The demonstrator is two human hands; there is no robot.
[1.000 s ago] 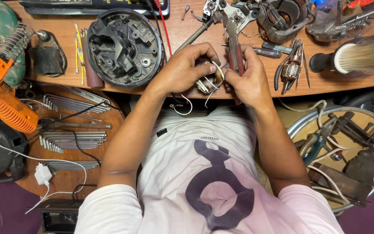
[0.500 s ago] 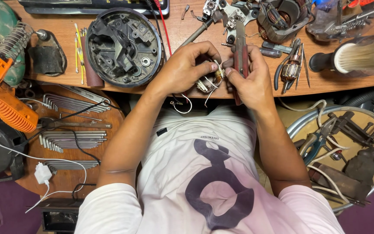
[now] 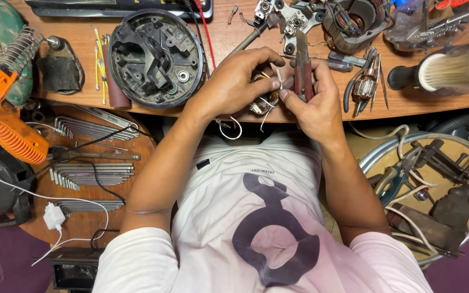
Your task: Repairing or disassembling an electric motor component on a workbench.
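My left hand (image 3: 234, 84) grips a small motor winding (image 3: 263, 101) with copper coils and loose white wires, held at the front edge of the wooden workbench (image 3: 221, 38). My right hand (image 3: 311, 106) holds red-handled pliers (image 3: 302, 73) upright, jaws pointing away from me, and its fingertips pinch a white wire beside the winding. Both hands touch over the part, which they mostly hide.
A round black motor housing (image 3: 156, 54) lies left of my hands. An orange heat gun (image 3: 1, 116) and a round board of hex keys (image 3: 88, 173) sit at left. A brush (image 3: 446, 70), an armature (image 3: 366, 87) and a metal tub of tools (image 3: 435, 184) are at right.
The pliers in my right hand have shifted slightly up and right, and my fingers have regripped the white wire. My left hand stays on the winding.
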